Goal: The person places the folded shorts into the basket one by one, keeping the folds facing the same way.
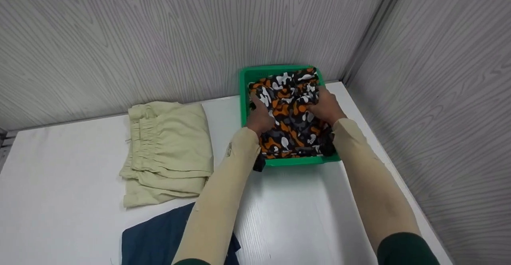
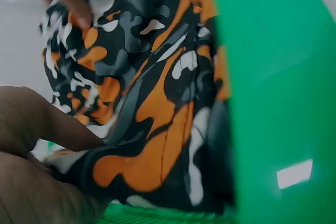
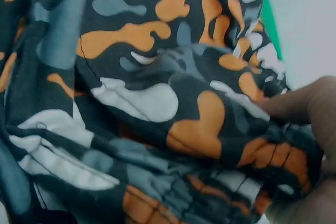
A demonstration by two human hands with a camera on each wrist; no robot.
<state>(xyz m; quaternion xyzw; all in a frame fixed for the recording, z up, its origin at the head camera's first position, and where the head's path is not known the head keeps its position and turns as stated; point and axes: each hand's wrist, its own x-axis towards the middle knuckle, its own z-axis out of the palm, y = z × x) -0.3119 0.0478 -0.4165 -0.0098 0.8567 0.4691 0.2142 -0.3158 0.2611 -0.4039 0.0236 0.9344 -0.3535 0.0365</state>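
A folded camouflage garment in orange, black, grey and white lies in a green plastic basket. My left hand grips its left edge, thumb on top. On the opposite side my right hand holds the other edge, thumb over the cloth and the remaining fingers mostly hidden. In the left wrist view, finger and thumb pinch a fold of the garment beside the green wall. A gathered, stitched band of the garment shows by the right hand in the right wrist view.
Folded beige trousers with a gathered waist lie left of the basket on the white table. Nearer, a navy blue cloth is partly covered by the left forearm. Grey wood-grain panels stand behind and to the right.
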